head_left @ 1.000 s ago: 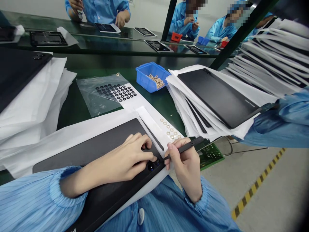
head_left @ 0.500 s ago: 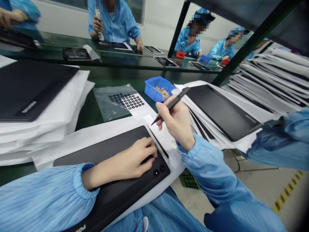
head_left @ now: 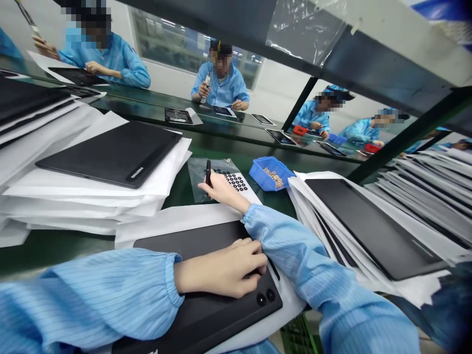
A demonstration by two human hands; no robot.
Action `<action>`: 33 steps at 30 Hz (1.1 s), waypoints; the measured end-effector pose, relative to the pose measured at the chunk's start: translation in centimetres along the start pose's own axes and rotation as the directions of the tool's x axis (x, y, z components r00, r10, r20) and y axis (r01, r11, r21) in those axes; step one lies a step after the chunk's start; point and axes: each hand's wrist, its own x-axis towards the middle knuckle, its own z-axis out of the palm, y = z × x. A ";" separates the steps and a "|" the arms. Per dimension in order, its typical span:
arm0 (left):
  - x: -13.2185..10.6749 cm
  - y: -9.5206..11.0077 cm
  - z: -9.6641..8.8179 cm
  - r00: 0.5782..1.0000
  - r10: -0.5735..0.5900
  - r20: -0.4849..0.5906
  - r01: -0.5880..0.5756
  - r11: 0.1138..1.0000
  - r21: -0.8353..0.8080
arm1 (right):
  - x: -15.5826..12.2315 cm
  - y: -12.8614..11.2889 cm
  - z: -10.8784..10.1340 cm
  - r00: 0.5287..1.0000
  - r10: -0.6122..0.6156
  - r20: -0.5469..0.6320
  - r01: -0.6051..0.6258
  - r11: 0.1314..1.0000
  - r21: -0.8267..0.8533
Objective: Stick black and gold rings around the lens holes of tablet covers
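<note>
Two camera rings (head_left: 266,297) sit at the near right end of the black tablet (head_left: 199,243), which lies face down on white protective sheeting at the near edge of the green table (head_left: 55,250). The left hand (head_left: 236,268) lies across the tablet just beside the rings, fingers curled; whether it grips or merely steadies cannot be told from this view. The right arm crosses above it, and the right hand (head_left: 221,191) is closed round a slim black pick (head_left: 208,172), held upright with its tip raised, just beside a sheet of black rings (head_left: 236,182) on a clear plastic bag. Far of the sheet stands a blue plastic bin (head_left: 271,173) of brass-coloured rings (head_left: 273,178). A stack of black tablets interleaved with white sheets (head_left: 368,221) lies to the right, and another black tablet (head_left: 110,152) rests on white sheets to the left. A co-worker (head_left: 221,73) sits across the table. Step in hand, by judgement: taking up a small ring from the sheet. That calls for lowering the pick's tip onto one ring while the tablet stays steady.
</note>
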 end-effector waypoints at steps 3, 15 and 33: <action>0.0 0.1 0.1 1.000 0.006 0.002 -0.006 1.000 0.004 | -0.8 -0.7 -1.9 0.998 -0.015 -0.054 0.012 0.998 -0.060; -1.0 -6.8 -3.6 0.793 -0.423 -0.438 0.575 0.757 0.310 | -10.5 2.9 -7.6 0.908 0.392 0.149 -0.367 0.914 -0.172; -0.6 -5.4 -7.7 0.771 -0.628 -0.104 0.637 0.758 0.137 | -11.9 2.4 -8.5 0.780 0.380 0.498 -0.477 0.875 0.078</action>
